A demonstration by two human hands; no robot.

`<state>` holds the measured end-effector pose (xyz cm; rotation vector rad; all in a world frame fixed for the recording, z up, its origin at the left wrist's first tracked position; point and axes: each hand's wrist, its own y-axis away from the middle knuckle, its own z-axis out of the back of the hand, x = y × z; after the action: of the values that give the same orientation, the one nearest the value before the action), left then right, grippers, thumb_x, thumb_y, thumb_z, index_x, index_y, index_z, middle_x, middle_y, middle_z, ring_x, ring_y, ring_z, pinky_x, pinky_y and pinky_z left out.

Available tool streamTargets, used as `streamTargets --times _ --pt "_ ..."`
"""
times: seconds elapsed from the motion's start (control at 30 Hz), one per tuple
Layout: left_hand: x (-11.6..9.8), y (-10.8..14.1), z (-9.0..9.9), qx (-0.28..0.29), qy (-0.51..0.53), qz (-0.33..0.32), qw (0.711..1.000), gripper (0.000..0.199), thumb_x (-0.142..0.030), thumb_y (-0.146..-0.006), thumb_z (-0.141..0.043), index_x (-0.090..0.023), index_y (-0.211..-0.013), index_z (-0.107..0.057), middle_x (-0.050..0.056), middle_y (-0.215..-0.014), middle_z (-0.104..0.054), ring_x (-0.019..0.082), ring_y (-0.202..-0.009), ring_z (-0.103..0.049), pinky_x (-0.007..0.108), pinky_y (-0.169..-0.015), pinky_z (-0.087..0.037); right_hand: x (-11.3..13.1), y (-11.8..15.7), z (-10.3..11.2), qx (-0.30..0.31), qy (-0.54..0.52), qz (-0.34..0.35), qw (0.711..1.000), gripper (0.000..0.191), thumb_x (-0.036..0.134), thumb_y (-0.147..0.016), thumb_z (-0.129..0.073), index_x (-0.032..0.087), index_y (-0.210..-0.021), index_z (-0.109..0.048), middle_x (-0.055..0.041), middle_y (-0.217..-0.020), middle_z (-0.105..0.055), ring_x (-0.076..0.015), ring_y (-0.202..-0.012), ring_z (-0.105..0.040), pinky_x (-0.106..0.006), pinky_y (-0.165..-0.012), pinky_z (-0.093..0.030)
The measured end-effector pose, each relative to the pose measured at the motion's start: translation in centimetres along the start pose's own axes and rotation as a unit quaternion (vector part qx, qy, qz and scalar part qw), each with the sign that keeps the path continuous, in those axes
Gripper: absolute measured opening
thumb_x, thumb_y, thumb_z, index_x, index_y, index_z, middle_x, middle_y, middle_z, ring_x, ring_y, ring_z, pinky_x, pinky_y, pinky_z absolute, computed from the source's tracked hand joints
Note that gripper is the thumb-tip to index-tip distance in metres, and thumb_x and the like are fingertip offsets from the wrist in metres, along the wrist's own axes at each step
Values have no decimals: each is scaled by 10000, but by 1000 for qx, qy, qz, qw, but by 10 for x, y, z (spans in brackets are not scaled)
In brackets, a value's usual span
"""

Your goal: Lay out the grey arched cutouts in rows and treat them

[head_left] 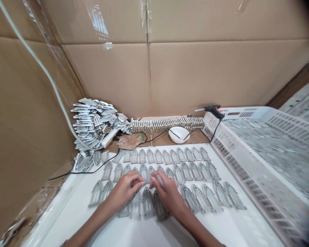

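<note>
Rows of small grey arch-shaped pieces lie flat on a white board. My left hand hovers over the middle row, its thumb and fingers curled together; what they hold, if anything, is too small to tell. Just right of it, my right hand is closed round a pale, slim object that I cannot make out. The fingertips of both hands are close together but apart. Some pieces beneath the hands are partly hidden.
Stacked pieces rise at the back left, beside a long upright row. A white bowl, black cables and a brown pad lie behind the board. A glue gun rests on the white crate at right.
</note>
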<state>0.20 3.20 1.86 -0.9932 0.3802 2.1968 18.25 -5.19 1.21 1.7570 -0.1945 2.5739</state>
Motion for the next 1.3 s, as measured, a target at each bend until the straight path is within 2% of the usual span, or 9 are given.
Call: streamTargets --times 0.27,0.53,0.63,0.8,0.9,1.03,1.13,1.2,1.3 --pt "-5 4 -11 -7 -65 -79 995 324 -323 -1005 -418 -199 -798 -635 49 -844 -603 213 -882 -519 333 -813 -420 -2 1 -3 9 -15 2 1000 234 369 -983 -405 233 -848 -540 -11 -752 -651 -167 -666 -587 -284 -687 -411" --pt "3 -5 19 -56 -32 -24 998 304 -384 -982 -464 -195 -829 -646 38 -810 -628 207 -835 -562 311 -780 -429 0 -1 5 -21 -56 -38 997 189 366 -961 -452 236 -885 -567 -9 -730 -671 -169 -615 -562 -307 -667 -418" --pt "0 -5 21 -24 -44 -35 998 349 -398 -994 -429 -192 -796 -630 31 -783 -608 202 -819 -553 307 -774 -424 -2 -1 2 -29 -75 -36 996 198 383 -961 -456 238 -884 -567 -14 -731 -666 -170 -608 -550 -308 -639 -406" --pt "-12 1 6 77 -36 -81 993 381 -346 -1031 -332 -199 -881 -651 26 -809 -590 189 -838 -526 325 -869 -408 -2 -1 -4 -46 -164 -51 984 198 425 -945 -490 243 -906 -557 -14 -692 -640 -152 -517 -472 -287 -514 -337" --pt "-11 3 1 81 -26 -98 992 349 -333 -1023 -369 -207 -900 -670 42 -886 -609 195 -907 -531 315 -877 -404 -1 -1 -7 -27 -225 -85 970 212 450 -921 -512 243 -882 -536 -1 -663 -624 -121 -441 -388 -273 -463 -299" --pt "-8 3 2 47 -5 -104 993 281 -304 -996 -457 -211 -862 -685 43 -899 -642 190 -911 -564 297 -844 -416 2 -2 -10 3 -275 -112 955 234 469 -889 -537 241 -857 -502 22 -627 -593 -90 -395 -324 -248 -423 -266" --pt "-7 3 5 36 27 -77 996 215 -304 -965 -525 -206 -839 -670 24 -850 -667 175 -847 -599 280 -800 -429 3 -1 -10 0 -276 -108 955 244 477 -881 -547 238 -857 -504 24 -623 -589 -88 -397 -333 -240 -416 -255" --pt "-5 2 7 20 55 -36 998 140 -331 -923 -595 -207 -926 -659 13 -822 -677 170 -789 -611 270 -745 -437 3 -2 -8 -24 -275 -111 955 250 484 -876 -553 238 -874 -508 15 -642 -608 -88 -396 -338 -240 -407 -240" --pt "3 -2 13 -22 89 14 996 238 -354 -872 -650 -203 -1056 -651 9 -792 -688 173 -753 -619 270 -720 -445 4 -4 -4 -61 -282 -117 950 259 491 -867 -562 238 -869 -506 8 -661 -618 -84 -388 -331 -241 -396 -217"
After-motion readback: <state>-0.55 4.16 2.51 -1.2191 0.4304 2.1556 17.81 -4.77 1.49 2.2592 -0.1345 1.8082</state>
